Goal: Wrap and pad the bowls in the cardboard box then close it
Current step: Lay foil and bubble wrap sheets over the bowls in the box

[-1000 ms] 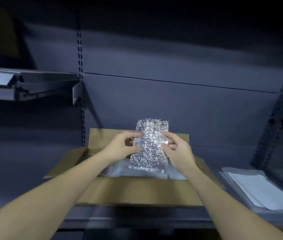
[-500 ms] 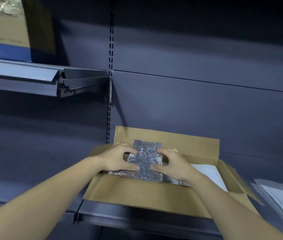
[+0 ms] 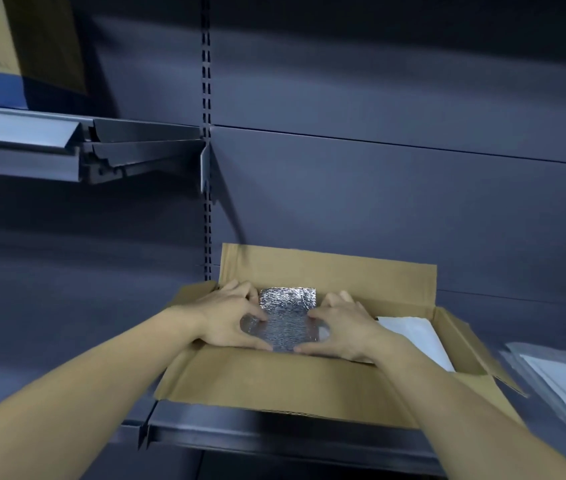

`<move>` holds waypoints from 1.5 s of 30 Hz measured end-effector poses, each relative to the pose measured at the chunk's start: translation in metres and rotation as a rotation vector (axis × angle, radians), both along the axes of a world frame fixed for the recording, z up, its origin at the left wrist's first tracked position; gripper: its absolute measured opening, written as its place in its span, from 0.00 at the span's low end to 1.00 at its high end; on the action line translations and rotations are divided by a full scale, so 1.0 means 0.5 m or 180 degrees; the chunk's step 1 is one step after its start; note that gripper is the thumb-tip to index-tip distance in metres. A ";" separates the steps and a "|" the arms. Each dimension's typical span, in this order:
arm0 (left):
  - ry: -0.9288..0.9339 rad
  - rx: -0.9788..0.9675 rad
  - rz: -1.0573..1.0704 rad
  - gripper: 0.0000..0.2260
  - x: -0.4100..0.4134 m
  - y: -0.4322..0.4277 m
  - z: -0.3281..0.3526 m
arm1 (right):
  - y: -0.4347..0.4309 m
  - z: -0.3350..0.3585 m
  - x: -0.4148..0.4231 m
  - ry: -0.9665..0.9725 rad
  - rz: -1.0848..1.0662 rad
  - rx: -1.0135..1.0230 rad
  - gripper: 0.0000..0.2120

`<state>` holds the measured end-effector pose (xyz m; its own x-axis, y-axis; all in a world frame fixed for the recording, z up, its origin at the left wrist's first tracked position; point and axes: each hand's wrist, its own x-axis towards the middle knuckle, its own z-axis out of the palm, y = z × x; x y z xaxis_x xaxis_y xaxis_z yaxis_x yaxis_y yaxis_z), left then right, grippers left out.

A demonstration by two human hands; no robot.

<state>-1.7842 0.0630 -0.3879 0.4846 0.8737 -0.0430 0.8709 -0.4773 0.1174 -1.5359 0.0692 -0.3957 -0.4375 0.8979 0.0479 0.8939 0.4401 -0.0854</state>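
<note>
Change: the foil sheet (image 3: 288,320), held up above the cardboard box (image 3: 274,386) a second before, was now down inside it, at the left end.
Left hand (image 3: 229,320): fingers curled over the sheet's left edge, pressing it down.
Right hand (image 3: 344,329): fingers curled over the right edge the same way.
Meaning: probably a padding step under way; all four flaps stood open, so closing was not yet begun.
White sheet (image 3: 413,336): lay inside the box to the right, beside the right hand.
Hidden: no bowl could be seen; whatever lay beneath the foil was covered, and the near flap blocked the box floor.
Cut off: a stack of sheets (image 3: 565,382) at the right edge, blurred.
</note>
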 end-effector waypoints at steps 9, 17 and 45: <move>0.0522 0.0184 -0.0513 0.24 0.034 0.036 -0.005 | 0.022 -0.020 -0.002 -0.0580 0.0215 -0.0049 0.30; 0.0186 -0.0389 -0.0317 0.23 0.033 0.029 0.003 | 0.020 -0.010 -0.007 -0.0449 0.0137 -0.0216 0.41; 0.0667 -0.0682 -0.0003 0.49 0.035 0.065 -0.019 | 0.054 -0.023 -0.049 -0.0070 0.0236 -0.0815 0.53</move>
